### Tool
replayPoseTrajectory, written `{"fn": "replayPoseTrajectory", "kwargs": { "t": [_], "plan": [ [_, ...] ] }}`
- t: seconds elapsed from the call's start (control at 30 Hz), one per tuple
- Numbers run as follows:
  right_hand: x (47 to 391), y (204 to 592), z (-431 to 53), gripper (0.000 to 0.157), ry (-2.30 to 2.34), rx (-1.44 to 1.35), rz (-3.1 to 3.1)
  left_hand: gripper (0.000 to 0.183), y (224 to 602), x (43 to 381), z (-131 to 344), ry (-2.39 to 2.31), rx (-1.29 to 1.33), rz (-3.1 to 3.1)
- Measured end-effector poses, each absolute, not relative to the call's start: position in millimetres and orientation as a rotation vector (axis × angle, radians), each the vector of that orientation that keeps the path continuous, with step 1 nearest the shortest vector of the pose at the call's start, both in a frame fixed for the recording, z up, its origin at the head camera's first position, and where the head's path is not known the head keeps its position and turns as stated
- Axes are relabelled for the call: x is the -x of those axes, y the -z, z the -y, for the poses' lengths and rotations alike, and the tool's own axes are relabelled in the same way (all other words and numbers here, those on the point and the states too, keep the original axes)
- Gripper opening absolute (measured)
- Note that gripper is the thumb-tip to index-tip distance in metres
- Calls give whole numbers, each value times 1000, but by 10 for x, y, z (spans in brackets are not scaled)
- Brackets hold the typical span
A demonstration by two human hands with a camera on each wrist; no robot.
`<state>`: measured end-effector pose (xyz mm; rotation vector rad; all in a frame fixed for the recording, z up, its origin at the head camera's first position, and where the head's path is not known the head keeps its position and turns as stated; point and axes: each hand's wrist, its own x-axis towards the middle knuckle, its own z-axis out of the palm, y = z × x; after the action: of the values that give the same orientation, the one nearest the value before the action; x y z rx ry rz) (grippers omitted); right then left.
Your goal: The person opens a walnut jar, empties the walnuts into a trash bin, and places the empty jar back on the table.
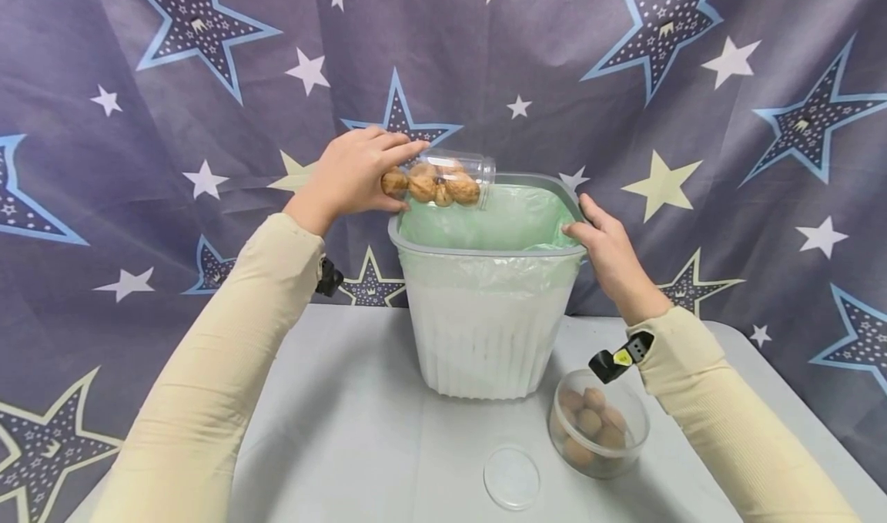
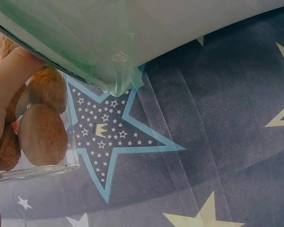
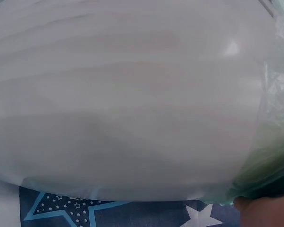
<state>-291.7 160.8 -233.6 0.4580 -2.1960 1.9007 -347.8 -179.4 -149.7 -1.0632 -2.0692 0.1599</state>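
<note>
My left hand [image 1: 360, 170] grips a clear jar [image 1: 478, 162] that lies on its side in the air, its open end toward the right. Several walnuts [image 1: 463, 189] are inside the jar; the left wrist view shows walnuts [image 2: 43, 135] close up through its wall. Below the jar stands a white ribbed bin [image 1: 485, 330] with a grey rim, lined with a thin green bag [image 1: 471, 219]. The jar's mouth is over the bin's opening. My right hand [image 1: 611, 252] holds the bin's right rim, thumb on the bag's edge. The bin's bottom inside is hidden.
A round clear container [image 1: 601, 465] with several brown walnuts stands on the pale table [image 1: 346, 446], right of the bin. A clear round lid [image 1: 511, 478] lies in front of it. Behind hangs a dark star-patterned curtain [image 1: 249, 161].
</note>
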Motion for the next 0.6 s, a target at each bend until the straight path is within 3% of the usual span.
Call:
{"fn": "replayPoseTrajectory", "kwargs": {
  "t": [0.6],
  "plan": [
    [2928,2344,-1614,72,-1856,-454,2231,86,1483,3492,1807,-164,1075,2024]
  ]
}}
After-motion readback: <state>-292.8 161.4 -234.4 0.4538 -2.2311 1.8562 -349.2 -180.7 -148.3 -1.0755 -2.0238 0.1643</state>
